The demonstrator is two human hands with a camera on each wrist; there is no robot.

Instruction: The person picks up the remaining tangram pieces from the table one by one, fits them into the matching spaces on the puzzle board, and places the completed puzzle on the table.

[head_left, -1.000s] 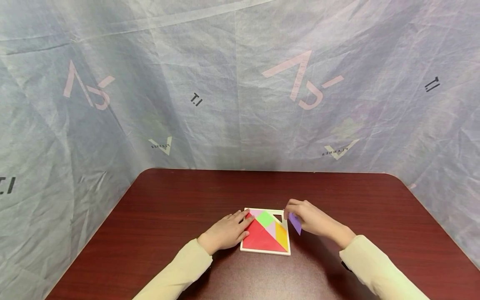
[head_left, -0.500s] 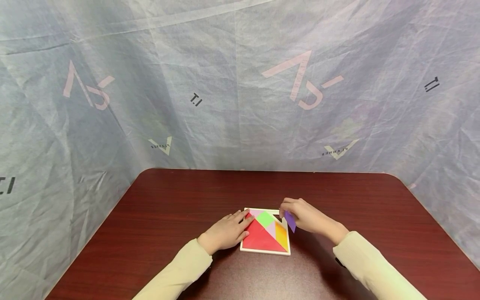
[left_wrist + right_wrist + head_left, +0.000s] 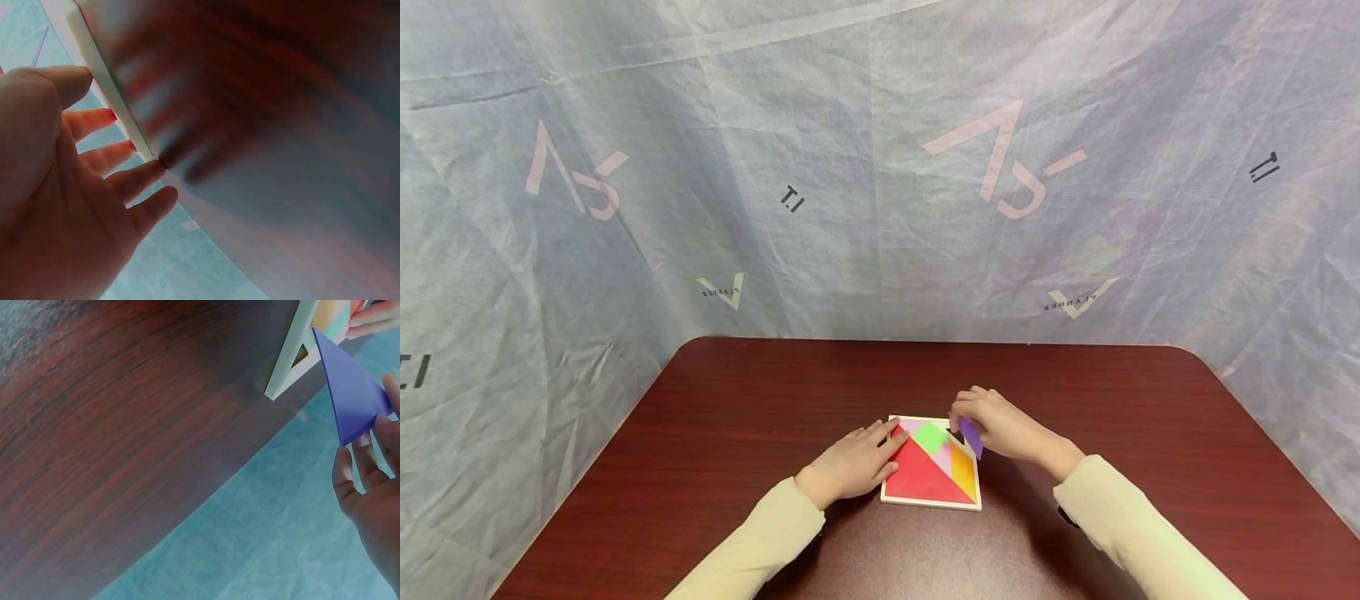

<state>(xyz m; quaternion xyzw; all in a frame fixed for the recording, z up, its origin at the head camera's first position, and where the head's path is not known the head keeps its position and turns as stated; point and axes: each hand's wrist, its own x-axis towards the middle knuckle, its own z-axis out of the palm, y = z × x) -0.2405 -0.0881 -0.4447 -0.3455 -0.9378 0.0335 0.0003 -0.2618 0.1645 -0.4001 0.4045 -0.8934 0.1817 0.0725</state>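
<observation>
A white-framed tangram tray (image 3: 925,504) lies flat on the table. In it I see red area (image 3: 917,479), a green square (image 3: 930,437), pink pieces and an orange-yellow piece (image 3: 962,468). My left hand (image 3: 850,464) rests on the tray's left side, its fingers extended over the edge; the left wrist view shows them along the white rim (image 3: 103,75). Above the tray's far right corner, my right hand (image 3: 1011,427) pinches a purple triangular tangram piece (image 3: 353,390), held tilted and apart from the tray. A dark gap (image 3: 300,355) shows in that corner, partly hidden in the head view.
The tray sits on a dark red-brown wooden table (image 3: 790,392) with rounded far corners. Behind the table and along its sides hangs a grey printed cloth (image 3: 865,250).
My right hand has moved left with the purple triangle, from beside the tray to above its far right corner. My left hand and the tray have stayed still.
</observation>
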